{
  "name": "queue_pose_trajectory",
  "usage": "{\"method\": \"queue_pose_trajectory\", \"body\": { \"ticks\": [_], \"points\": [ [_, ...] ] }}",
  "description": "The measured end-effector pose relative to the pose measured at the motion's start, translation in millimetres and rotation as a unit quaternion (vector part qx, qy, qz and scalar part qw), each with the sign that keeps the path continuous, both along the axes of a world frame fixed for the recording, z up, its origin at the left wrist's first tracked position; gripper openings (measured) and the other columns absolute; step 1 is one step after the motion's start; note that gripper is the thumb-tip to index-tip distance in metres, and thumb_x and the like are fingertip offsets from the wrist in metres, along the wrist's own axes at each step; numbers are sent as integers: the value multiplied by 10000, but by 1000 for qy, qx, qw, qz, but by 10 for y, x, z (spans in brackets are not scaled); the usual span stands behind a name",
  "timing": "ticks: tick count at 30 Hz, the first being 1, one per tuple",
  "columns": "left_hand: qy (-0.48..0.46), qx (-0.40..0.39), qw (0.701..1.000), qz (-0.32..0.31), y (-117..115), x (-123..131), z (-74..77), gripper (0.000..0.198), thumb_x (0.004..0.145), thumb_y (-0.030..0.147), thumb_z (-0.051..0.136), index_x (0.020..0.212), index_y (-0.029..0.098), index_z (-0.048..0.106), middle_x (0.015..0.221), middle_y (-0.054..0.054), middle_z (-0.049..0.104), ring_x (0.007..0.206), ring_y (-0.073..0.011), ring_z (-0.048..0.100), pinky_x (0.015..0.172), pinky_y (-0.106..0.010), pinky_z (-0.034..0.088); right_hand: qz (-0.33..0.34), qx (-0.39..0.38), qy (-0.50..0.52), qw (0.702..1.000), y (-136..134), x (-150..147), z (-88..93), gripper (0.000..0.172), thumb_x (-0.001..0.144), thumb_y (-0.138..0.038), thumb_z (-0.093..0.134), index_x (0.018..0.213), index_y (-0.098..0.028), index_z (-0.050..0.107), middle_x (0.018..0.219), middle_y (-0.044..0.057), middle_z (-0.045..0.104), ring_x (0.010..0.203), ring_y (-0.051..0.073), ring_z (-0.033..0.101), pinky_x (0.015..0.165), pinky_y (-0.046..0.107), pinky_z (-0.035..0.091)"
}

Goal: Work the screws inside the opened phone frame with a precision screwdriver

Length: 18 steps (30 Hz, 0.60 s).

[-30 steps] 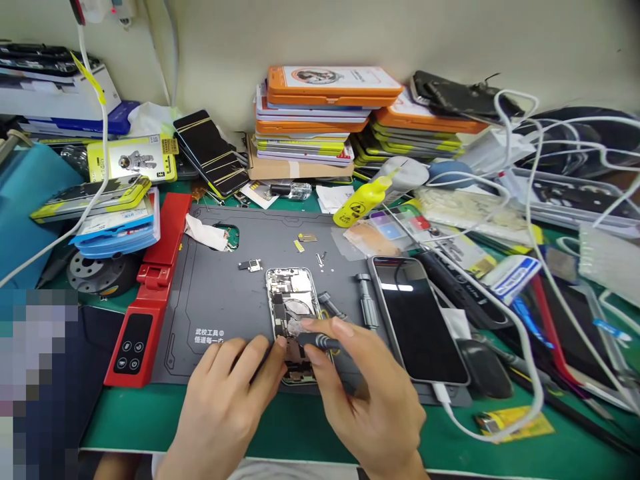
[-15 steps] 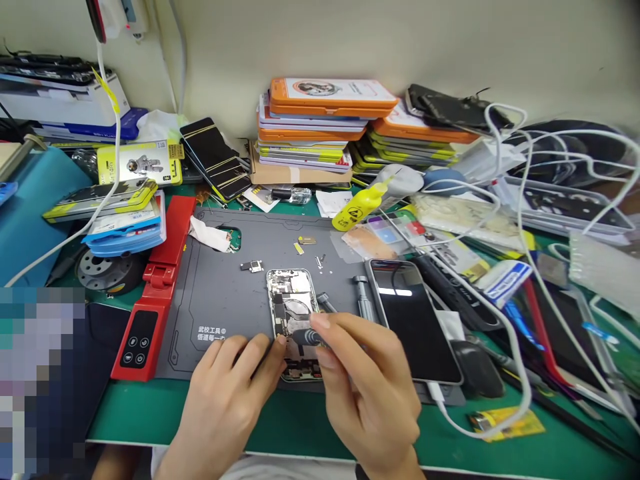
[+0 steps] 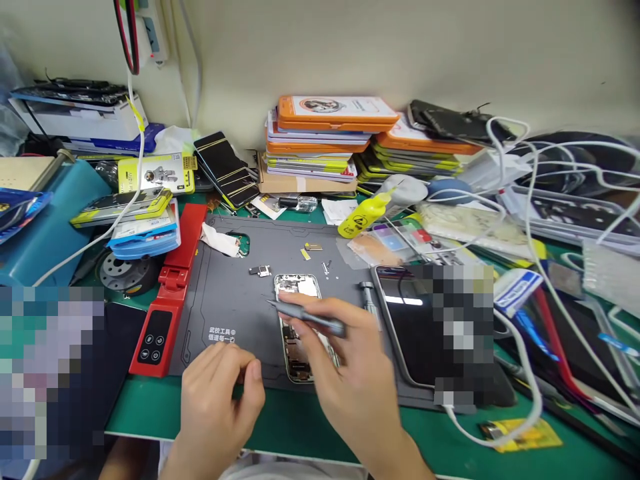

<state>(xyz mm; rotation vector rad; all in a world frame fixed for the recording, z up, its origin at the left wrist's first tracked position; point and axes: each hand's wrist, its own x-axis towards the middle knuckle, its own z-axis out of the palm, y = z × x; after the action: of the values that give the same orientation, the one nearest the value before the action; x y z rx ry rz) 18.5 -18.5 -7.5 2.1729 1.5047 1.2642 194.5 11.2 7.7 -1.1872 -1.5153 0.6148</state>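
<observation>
Grey screwdriver point(image 3: 307, 315) is sitting clamped in your right hand point(image 3: 345, 380), crossing the opened phone point(image 3: 296, 347), which is lying lengthwise away from you on the mat point(image 3: 225, 293). Your left hand point(image 3: 220, 393) is resting just left of it, fingers pinched together.

The tool point(image 3: 310, 319) you hold is matt grey metal; the opened phone point(image 3: 296, 287) has a bright, polished metal frame. Your mat point(image 3: 225, 297) looks matt, smooth and rubbery; the second phone point(image 3: 405, 333) shows glossy black glass.

A yellow bottle point(image 3: 364, 215) and stacked orange boxes point(image 3: 330, 127) lie beyond your right hand point(image 3: 350, 387), a dark phone point(image 3: 400, 330) just right of it, a red device point(image 3: 156, 333) left of your left hand point(image 3: 220, 400).
</observation>
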Motion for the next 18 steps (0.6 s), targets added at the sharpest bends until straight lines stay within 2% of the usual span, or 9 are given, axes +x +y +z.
{"method": "queue_pose_trajectory", "body": {
  "ticks": [4,7,10,12,15,16,18],
  "points": [
    [8,1,1000,2,17,0,23,264,1105,94,512,884,234,547,681,48,595,576,-122,544,593,-247,430,51,-10,-91,994,167,-115,-46,210,1120,-117,567,1218,-292,628,1374,29,826,1260,176,817,1040,281,688],
    [6,2,1000,-4,28,4,32,266,1110,103,508,883,234,554,679,43,606,575,-125,551,585,-250,432,64,-27,-80,994,224,-148,-100,203,1128,-120,544,1213,-281,632,1384,23,822,1294,165,801,1057,272,677],
    [-18,-1,1000,-14,24,-12,27,257,1131,124,514,909,231,586,696,39,636,591,-119,581,591,-233,463,55,-38,-15,998,192,-144,-104,233,1132,-160,579,1309,-293,651,1370,39,818,1290,184,801,1068,319,688],
    [-53,-10,998,-14,15,-31,13,200,1149,170,562,972,229,634,741,37,675,627,-107,627,615,-204,511,36,-32,79,996,135,-112,-86,309,1141,-197,593,1427,-310,610,1299,57,828,1160,191,839,975,337,726],
    [-114,-36,993,4,5,-53,-10,52,1151,260,661,1164,235,705,862,21,744,711,-100,705,674,-172,586,35,-56,232,971,35,-36,-69,363,1177,-255,528,1532,-332,529,1118,41,828,789,157,818,730,308,733],
    [-125,-46,991,2,5,-56,-12,107,1148,283,680,1237,235,717,924,5,775,741,-102,729,700,-173,611,46,-74,264,961,6,-13,-73,365,1184,-275,510,1544,-336,521,1083,36,819,713,147,786,680,303,722],
    [-129,-56,990,-27,9,-54,-6,206,1152,306,683,1336,228,735,1043,-28,825,786,-105,768,760,-180,650,73,-104,297,946,-42,14,-94,389,1176,-304,532,1563,-339,517,1071,40,801,696,148,763,642,303,709]
  ]
}}
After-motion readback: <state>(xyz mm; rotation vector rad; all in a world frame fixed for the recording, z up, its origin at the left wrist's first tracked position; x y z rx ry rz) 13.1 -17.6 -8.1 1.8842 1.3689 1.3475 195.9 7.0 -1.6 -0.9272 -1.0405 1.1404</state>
